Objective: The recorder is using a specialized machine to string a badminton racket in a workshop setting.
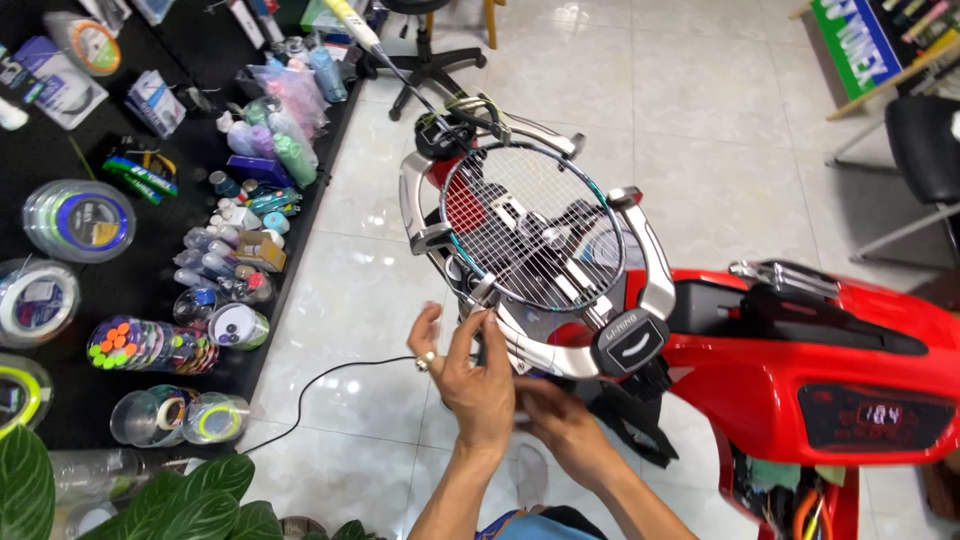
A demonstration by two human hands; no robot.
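A badminton racket (525, 225) with a dark frame and white strings lies clamped flat in the silver cradle (650, 290) of a red stringing machine (790, 370). My left hand (470, 370) is raised at the near rim of the racket head, fingers pinching at the frame or a string there; a ring shows on one finger. Just below and to the right, my right hand (560, 425) sits under the cradle's near edge, partly hidden by the left hand. What it grips cannot be seen.
A black table (150, 250) on the left holds string reels, tape rolls, bottles and jars. A black cable (330, 385) runs over the tiled floor. An office chair base (425, 60) stands behind. Green plant leaves (150, 500) fill the bottom left corner.
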